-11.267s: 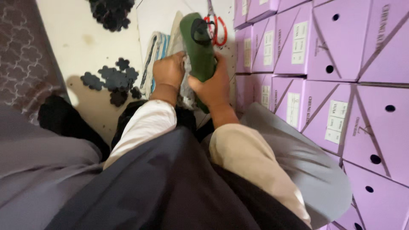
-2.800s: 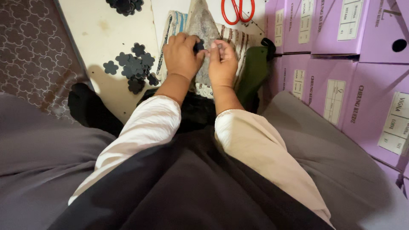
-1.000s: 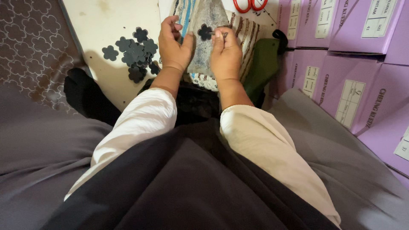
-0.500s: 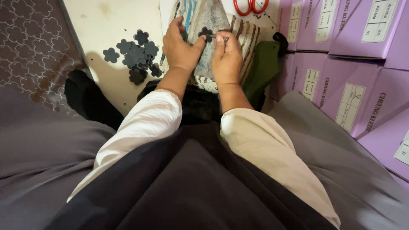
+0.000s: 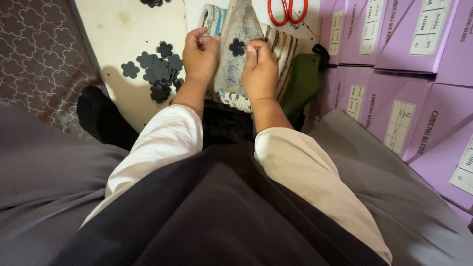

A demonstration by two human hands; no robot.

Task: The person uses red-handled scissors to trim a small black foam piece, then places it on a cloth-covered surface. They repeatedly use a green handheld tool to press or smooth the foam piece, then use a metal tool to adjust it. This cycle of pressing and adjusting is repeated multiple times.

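My left hand (image 5: 200, 55) grips the left edge of a grey, pointed fabric piece (image 5: 235, 69) that lies on a striped woven cloth (image 5: 284, 54). My right hand (image 5: 261, 69) pinches the fabric's right side, with the fingertips next to a black flower-shaped cut-out (image 5: 237, 47) sitting on the fabric. Both forearms wear cream sleeves. A pile of the same black flower cut-outs (image 5: 157, 74) lies on the pale floor to the left of my left hand.
Red-handled scissors (image 5: 287, 10) lie beyond the cloth. A dark green object (image 5: 301, 86) lies by my right wrist. Stacked purple boxes (image 5: 394, 64) line the right side. A patterned mat (image 5: 34, 64) covers the left. My black-socked foot (image 5: 101, 116) rests on the floor.
The green bottle-shaped tool held in both hands long ago now lies at the right. Over the last second my hands stayed on the fabric, and the fingers shifted slightly around the flower cut-out.
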